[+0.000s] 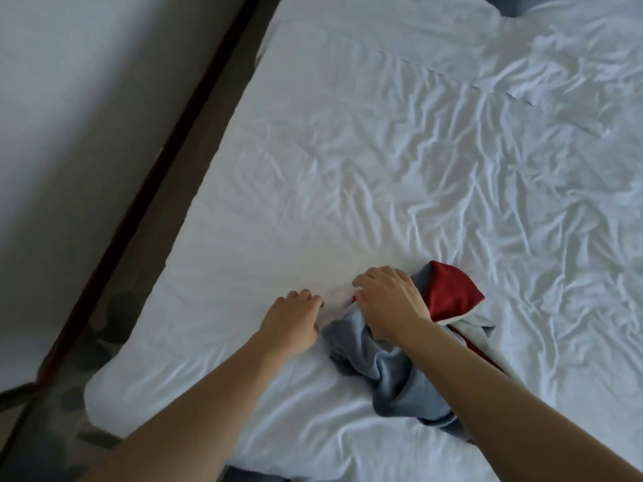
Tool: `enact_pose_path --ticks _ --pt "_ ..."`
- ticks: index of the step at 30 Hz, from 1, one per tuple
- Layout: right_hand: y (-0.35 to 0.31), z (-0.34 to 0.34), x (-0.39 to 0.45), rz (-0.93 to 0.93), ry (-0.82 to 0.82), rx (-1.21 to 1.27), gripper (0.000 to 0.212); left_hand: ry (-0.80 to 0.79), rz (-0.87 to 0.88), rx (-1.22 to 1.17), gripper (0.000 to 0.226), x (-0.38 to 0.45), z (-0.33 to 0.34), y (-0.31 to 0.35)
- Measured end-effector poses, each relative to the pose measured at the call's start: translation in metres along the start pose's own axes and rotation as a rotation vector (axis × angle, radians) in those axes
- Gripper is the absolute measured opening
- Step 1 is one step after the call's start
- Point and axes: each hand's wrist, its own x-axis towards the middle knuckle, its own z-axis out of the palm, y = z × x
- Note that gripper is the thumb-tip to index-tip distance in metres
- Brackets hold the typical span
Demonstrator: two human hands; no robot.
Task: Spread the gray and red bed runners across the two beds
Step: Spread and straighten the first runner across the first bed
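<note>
The gray and red bed runner (pixel 400 370) lies bunched in a heap on the white bed (pixel 382 168), near its lower edge. A red fold (pixel 449 293) sticks up at the far side of the heap, and the gray part trails toward me. My right hand (pixel 386 304) lies on top of the heap, its fingers curled into the fabric at the left end. My left hand (pixel 295 318) rests on the white sheet just left of the runner with fingers curled, and nothing shows in it.
The white sheet is wrinkled across the bed. A dark wooden frame rail (pixel 181 140) runs along the bed's left side, with a pale wall (pixel 69 116) beyond it. Patterned floor (pixel 104 325) shows at the lower left. Something dark (pixel 504 3) lies at the bed's far end.
</note>
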Motion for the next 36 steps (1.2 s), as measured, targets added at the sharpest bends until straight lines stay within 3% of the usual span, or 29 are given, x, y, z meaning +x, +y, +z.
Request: enact_pose_path --ticks 4,10,14,18,23,25,30,34,36 --pt "0.005 0.02 0.043 -0.019 -0.09 -0.097 0.023 0.003 -0.036 -0.051 0.036 0.02 0.034 0.002" --pt "0.021 0.042 0.067 -0.081 -0.295 -0.274 0.007 0.078 -0.022 -0.124 0.01 0.039 0.053 0.024" --pt "0.02 0.045 0.076 -0.12 -0.357 -0.264 0.013 0.181 -0.043 -0.171 0.013 0.043 0.046 0.021" --pt "0.014 0.034 0.089 -0.105 -0.239 -0.144 0.015 0.339 -0.093 -0.263 0.015 0.039 0.023 0.006" --pt "-0.001 0.009 0.118 -0.001 0.219 0.11 0.025 0.478 -0.209 -0.298 0.016 0.032 -0.014 -0.032" --pt "-0.007 0.001 0.132 0.01 0.312 0.186 0.024 0.489 -0.209 -0.308 0.019 0.03 -0.024 -0.045" --pt "-0.03 0.002 0.15 -0.099 0.357 0.284 0.02 0.535 -0.261 -0.5 0.021 0.039 -0.034 -0.064" --pt "-0.048 0.012 0.152 -0.127 0.389 0.367 0.02 0.418 -0.335 -0.556 0.025 0.066 -0.036 -0.061" --pt "-0.047 0.017 0.155 -0.116 0.387 0.391 0.02 0.414 -0.374 -0.71 0.016 0.077 -0.033 -0.061"
